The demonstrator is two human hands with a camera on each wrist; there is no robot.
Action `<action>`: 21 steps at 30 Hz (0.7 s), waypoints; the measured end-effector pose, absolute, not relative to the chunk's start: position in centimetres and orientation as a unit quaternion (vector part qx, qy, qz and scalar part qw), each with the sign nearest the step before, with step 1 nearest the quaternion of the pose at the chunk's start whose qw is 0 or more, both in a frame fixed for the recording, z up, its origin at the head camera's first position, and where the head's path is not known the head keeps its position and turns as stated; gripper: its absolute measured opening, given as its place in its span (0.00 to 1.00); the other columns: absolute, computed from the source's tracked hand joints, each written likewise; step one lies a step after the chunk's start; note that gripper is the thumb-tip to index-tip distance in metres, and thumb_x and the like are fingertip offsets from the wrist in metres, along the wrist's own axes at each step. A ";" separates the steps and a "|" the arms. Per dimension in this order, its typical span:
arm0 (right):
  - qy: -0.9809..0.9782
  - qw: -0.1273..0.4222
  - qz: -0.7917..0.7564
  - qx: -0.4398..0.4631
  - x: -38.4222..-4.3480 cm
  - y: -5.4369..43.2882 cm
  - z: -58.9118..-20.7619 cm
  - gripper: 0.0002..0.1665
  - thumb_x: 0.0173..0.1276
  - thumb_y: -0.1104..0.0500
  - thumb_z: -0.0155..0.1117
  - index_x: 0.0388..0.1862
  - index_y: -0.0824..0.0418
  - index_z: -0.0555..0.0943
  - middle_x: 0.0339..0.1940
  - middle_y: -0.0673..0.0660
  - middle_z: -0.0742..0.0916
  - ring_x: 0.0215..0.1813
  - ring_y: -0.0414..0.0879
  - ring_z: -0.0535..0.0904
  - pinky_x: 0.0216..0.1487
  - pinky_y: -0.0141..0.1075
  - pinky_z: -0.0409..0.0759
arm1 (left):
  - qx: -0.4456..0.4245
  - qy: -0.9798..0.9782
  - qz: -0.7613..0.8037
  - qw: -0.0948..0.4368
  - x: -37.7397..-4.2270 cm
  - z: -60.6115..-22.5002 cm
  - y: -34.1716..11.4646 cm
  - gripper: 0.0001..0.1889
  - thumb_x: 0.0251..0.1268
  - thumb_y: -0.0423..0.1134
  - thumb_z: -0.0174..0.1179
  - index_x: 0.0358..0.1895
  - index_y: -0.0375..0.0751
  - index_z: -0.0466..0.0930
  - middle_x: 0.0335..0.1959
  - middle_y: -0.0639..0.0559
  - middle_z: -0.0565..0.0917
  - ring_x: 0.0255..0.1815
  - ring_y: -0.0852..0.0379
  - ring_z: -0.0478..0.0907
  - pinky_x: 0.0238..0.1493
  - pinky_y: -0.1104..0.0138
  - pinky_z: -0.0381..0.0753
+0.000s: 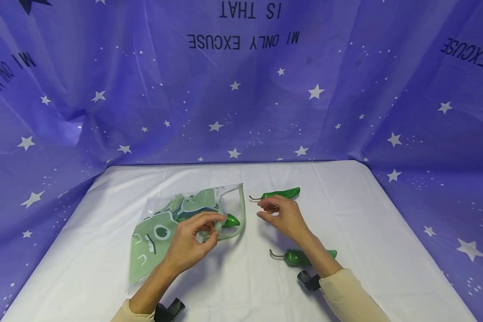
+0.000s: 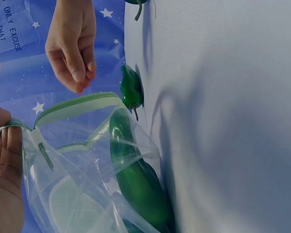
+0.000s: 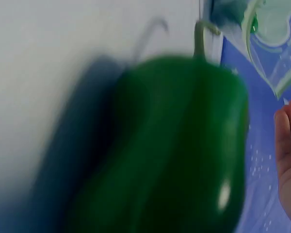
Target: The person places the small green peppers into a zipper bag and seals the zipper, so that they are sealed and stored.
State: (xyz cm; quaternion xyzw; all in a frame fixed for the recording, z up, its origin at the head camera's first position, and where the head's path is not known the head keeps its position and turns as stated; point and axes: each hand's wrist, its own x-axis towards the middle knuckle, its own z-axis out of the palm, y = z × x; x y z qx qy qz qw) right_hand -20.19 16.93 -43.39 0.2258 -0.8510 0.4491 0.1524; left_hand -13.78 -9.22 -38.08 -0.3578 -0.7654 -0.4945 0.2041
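My left hand [image 1: 195,239] pinches the edge of a clear zip bag [image 1: 142,250] printed with a green cartoon face, and its mouth gapes toward the right. Inside the bag lies a green pepper [image 2: 136,179], its tip showing near the opening in the head view. Just right of the mouth hovers my right hand [image 1: 283,217], fingers loosely bent with nothing between them. A second green pepper [image 1: 287,193] lies just beyond its fingertips. Under the right forearm rests a third green pepper [image 1: 295,257], partly covered by the arm and large in the right wrist view.
A white cloth [image 1: 241,286] covers the table. Behind and at both sides hangs a purple sheet [image 1: 257,107] with stars and lettering. Black wrist mounts [image 1: 169,310] sit at the sleeves, low over the cloth.
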 end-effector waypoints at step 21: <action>-0.931 -0.044 0.339 0.133 -13.3 32.6 -43.5 0.28 0.55 0.45 0.72 0.52 0.55 0.80 0.49 0.52 0.84 0.51 0.51 0.79 0.50 0.44 0.80 | -0.365 -0.751 -0.509 0.210 -13.3 -38.7 -9.6 0.17 0.44 0.15 0.64 0.40 0.31 0.82 0.38 0.41 0.83 0.29 0.53 0.79 0.29 0.68 0.84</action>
